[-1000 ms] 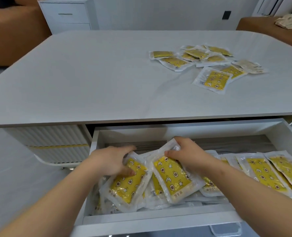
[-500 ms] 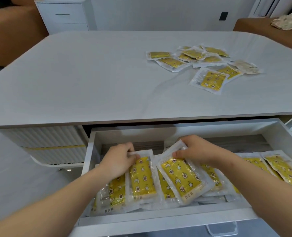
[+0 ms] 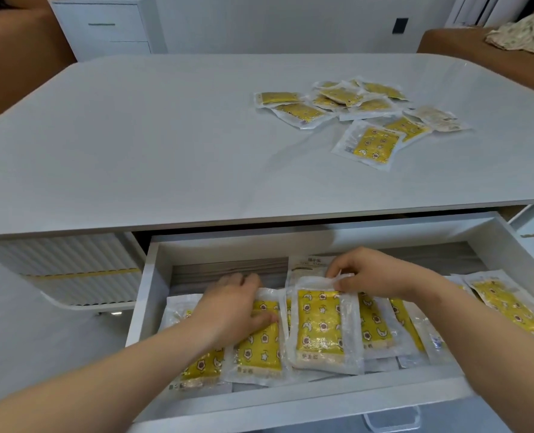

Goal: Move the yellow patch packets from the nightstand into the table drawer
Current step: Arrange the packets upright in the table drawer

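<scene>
1. The centre packet (image 3: 320, 323) is lying in the open table drawer (image 3: 144, 301), overlapping the row of yellow packets (image 3: 506, 307) spread across the drawer.
2. The right hand (image 3: 375, 273) is pinching its clear top edge, with thumb and fingers closed on the plastic.
3. Just beside it, the left hand (image 3: 234, 307) is gripping the left packet (image 3: 258, 348) by its top, the thumb lying across the yellow face.
4. Up on the table (image 3: 165, 135), a loose pile of packets (image 3: 365, 120) is lying towards the far right.
5. A white nightstand (image 3: 103, 26) is standing behind the table.
</scene>
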`<action>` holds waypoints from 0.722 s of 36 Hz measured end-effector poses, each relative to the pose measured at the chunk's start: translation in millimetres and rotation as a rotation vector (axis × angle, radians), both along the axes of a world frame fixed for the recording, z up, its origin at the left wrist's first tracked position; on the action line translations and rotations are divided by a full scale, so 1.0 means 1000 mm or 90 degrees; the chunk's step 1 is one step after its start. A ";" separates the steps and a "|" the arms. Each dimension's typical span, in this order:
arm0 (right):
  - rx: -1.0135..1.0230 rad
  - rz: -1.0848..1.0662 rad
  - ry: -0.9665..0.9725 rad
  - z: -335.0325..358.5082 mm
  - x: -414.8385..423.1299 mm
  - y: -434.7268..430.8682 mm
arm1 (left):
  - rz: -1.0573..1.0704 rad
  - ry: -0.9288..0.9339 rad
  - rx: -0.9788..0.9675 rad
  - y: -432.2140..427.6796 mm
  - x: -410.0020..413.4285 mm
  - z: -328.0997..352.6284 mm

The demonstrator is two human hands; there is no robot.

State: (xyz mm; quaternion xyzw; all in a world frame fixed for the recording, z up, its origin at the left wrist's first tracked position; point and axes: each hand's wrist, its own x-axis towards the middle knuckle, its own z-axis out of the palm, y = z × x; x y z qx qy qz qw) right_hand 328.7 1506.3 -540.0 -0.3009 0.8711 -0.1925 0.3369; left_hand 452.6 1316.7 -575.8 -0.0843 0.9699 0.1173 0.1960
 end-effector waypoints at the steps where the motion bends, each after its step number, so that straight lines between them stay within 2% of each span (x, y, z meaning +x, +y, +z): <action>1: 0.004 0.016 -0.002 0.000 -0.001 0.000 | -0.014 -0.014 -0.025 0.002 0.001 0.000; 5: 0.034 0.029 -0.008 0.001 -0.008 0.006 | -0.042 -0.059 -0.062 0.006 0.004 -0.001; 11: 0.074 0.030 0.012 0.006 -0.016 0.016 | 0.024 -0.069 -0.029 0.008 -0.005 0.007; 15: 0.185 0.065 0.085 -0.001 -0.014 0.015 | 0.065 -0.017 0.056 0.019 -0.026 0.013; 18: 0.223 0.038 0.145 -0.003 -0.014 0.014 | 0.059 -0.039 0.150 0.031 -0.040 0.012; 20: 0.216 0.053 0.126 -0.002 -0.011 0.012 | 0.034 -0.090 0.169 0.040 -0.045 0.010; 23: 0.228 0.101 0.055 -0.004 -0.010 0.009 | -0.009 -0.131 0.120 0.052 -0.043 0.009; 26: 0.203 0.087 0.042 -0.004 -0.011 0.010 | 0.032 -0.127 0.160 0.052 -0.043 0.011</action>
